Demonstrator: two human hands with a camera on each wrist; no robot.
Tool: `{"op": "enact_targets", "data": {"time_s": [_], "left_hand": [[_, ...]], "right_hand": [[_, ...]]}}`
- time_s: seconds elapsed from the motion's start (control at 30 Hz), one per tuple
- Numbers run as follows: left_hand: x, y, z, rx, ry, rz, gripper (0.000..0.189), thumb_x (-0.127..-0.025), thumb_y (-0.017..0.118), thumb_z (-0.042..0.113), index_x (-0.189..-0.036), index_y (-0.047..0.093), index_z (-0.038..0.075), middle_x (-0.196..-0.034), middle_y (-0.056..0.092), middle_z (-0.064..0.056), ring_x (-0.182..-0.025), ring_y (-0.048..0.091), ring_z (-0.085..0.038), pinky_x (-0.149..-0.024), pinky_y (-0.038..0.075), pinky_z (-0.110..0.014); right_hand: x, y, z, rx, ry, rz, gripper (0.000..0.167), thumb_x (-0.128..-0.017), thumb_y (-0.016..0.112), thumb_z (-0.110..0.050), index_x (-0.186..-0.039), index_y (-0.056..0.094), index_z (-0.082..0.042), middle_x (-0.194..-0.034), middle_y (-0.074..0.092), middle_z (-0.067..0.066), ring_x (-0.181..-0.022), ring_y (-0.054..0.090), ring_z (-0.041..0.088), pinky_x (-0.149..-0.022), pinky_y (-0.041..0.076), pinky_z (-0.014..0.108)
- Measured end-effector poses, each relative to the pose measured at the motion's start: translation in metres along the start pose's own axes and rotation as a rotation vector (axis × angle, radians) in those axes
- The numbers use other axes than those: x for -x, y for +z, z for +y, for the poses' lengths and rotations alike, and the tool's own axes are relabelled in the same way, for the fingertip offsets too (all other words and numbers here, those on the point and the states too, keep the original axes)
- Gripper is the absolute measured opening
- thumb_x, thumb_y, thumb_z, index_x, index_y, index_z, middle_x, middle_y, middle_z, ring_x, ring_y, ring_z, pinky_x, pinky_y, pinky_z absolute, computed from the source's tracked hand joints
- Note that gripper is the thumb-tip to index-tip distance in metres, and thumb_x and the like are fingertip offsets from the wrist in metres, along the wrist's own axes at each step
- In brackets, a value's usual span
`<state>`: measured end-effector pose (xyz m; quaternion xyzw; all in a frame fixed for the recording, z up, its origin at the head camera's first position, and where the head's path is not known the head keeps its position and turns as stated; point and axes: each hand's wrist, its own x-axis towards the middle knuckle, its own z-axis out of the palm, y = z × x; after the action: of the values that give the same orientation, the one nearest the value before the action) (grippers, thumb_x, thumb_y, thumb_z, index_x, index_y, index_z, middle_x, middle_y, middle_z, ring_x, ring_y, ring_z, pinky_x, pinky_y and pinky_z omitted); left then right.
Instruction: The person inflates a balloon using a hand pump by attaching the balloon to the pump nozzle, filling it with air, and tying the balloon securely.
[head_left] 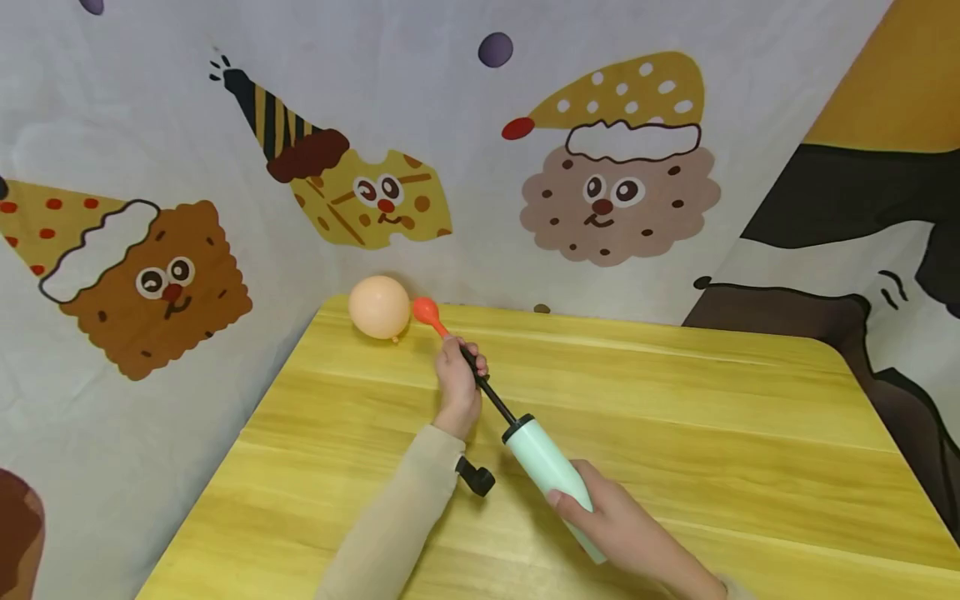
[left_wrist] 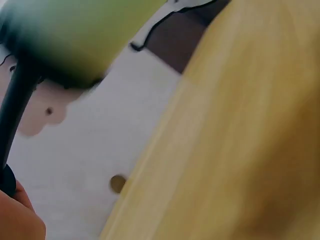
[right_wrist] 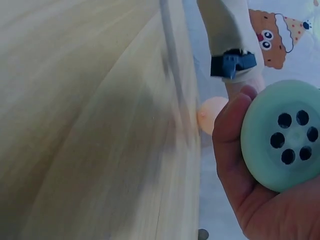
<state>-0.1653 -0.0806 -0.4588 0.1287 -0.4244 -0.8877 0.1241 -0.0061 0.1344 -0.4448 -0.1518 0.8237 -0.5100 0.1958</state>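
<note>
A mint-green balloon pump (head_left: 551, 467) with a black rod slants above the table. My right hand (head_left: 618, 521) grips its barrel near the lower end; the right wrist view shows the round holed base (right_wrist: 295, 172) with fingers around it. My left hand (head_left: 457, 379) holds the black part at the far end. From that end sticks out a small red balloon (head_left: 426, 311), slightly swollen, its neck partly hidden by the left fingers. In the left wrist view the rod (left_wrist: 20, 95) runs out of the blurred barrel (left_wrist: 95, 30).
A blown-up peach balloon (head_left: 379, 307) with its knot showing lies at the table's far left corner, just left of the red one. The wooden table (head_left: 712, 433) meets a cartoon-printed cloth (head_left: 480, 167) at the back. A black strap mount (head_left: 476, 477) sits on the left wrist.
</note>
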Motion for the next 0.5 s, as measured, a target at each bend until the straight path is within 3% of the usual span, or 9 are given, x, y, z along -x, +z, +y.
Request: {"op": "enact_targets", "data": {"time_s": [0.1,0.27,0.37,0.5], "left_hand": [[0.010,0.003,-0.008,0.005,-0.051,-0.043,0.032,-0.116,0.029,0.029,-0.094,0.044,0.011,-0.074,0.053,0.000,-0.055,0.052,-0.009,-0.050,0.044,-0.018],[0.021,0.010,-0.009,0.004,-0.089,-0.101,0.032,-0.115,0.033,0.033,-0.096,0.047,0.012,-0.078,0.056,-0.001,-0.064,0.062,-0.012,-0.061,0.056,-0.023],[0.021,0.011,-0.004,0.001,-0.089,-0.103,0.033,-0.115,0.034,0.036,-0.094,0.047,0.014,-0.077,0.054,0.001,-0.059,0.055,-0.008,-0.053,0.049,-0.019],[0.010,0.006,0.010,0.030,-0.031,-0.059,0.035,-0.115,0.032,0.034,-0.090,0.047,0.014,-0.072,0.051,0.003,-0.050,0.045,-0.004,-0.042,0.036,-0.015]], "right_hand": [[-0.008,0.002,0.000,0.013,0.015,0.024,0.059,-0.108,0.056,-0.038,-0.143,0.044,0.007,-0.098,0.064,0.011,-0.075,0.065,0.024,-0.054,0.056,0.034],[-0.025,0.000,-0.002,-0.049,-0.007,0.013,0.058,-0.107,0.058,-0.035,-0.142,0.043,0.009,-0.093,0.062,0.015,-0.067,0.065,0.027,-0.050,0.056,0.035],[-0.031,-0.003,-0.005,-0.101,-0.022,-0.019,0.059,-0.107,0.060,-0.032,-0.143,0.041,0.011,-0.092,0.061,0.017,-0.063,0.064,0.028,-0.048,0.056,0.035],[-0.029,-0.003,-0.009,-0.122,-0.011,-0.059,0.059,-0.106,0.061,-0.033,-0.142,0.041,0.010,-0.091,0.060,0.016,-0.062,0.063,0.024,-0.049,0.056,0.034]]}}
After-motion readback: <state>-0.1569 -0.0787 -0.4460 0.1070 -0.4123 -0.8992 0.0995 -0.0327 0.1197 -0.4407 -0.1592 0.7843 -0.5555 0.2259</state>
